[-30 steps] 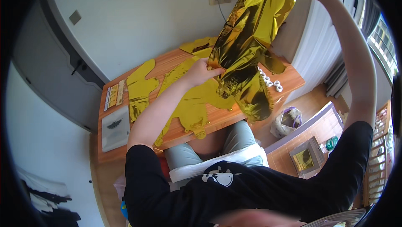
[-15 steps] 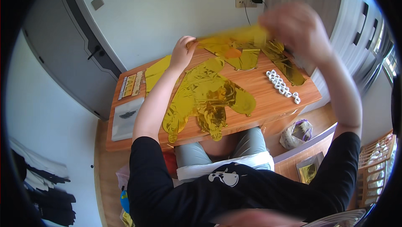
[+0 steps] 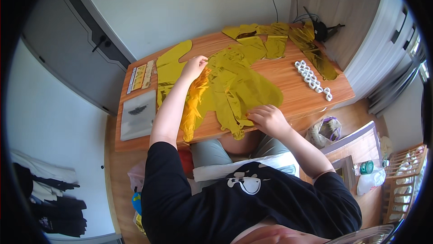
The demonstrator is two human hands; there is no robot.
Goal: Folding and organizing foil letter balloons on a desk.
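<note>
Flat, deflated gold foil balloons overlap across the middle of the wooden table. My left hand is closed, its fingertips pinching the upper part of a gold foil balloon. Below that hand, a crumpled strip of foil shines orange. At the near side of the pile, my right hand has its thumb and fingers pinched together on the foil's lower right edge. The balloon's outline is hard to separate from those beneath it.
More gold foil balloons lie toward the back. Small white rolls stand in rows at right, near a black router. A clear plastic packet and printed cards lie at left. A plastic bag sits on the floor.
My right hand has swung from high at the back right down to the table's near side. My left hand has lowered slightly. The foil stretched in the air now lies over the pile.
</note>
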